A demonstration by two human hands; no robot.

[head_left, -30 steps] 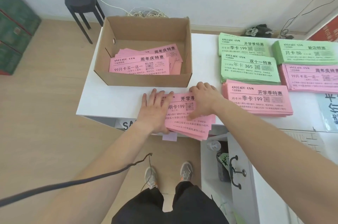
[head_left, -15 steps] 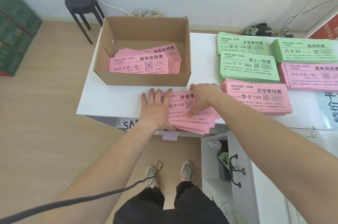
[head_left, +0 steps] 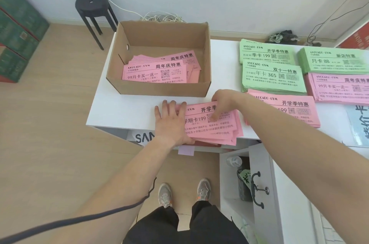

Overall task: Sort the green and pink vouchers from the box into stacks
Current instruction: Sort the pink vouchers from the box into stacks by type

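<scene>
A loose pile of pink vouchers (head_left: 215, 128) lies at the front edge of the white table (head_left: 119, 108), overhanging it. My left hand (head_left: 171, 124) lies flat on the pile's left end, fingers straight. My right hand (head_left: 221, 104) rests on the pile's upper right, fingers bent down onto the top sheet. Behind them stands an open cardboard box (head_left: 159, 88) with more pink vouchers (head_left: 159, 72) inside. To the right lie sorted stacks: three green stacks (head_left: 273, 80), a pink stack (head_left: 295, 108) and another pink stack (head_left: 339, 88).
A black stool (head_left: 93, 6) stands behind the table on the wooden floor. Green crates (head_left: 18, 30) are stacked at the far left. A white shelf unit (head_left: 259, 184) sits under the table's right side. A dark cable (head_left: 79, 217) hangs from my left arm.
The pink pile has shifted slightly right and fanned out under my hands. My right hand slid to the pile's upper right corner; my left hand stayed on its left end.
</scene>
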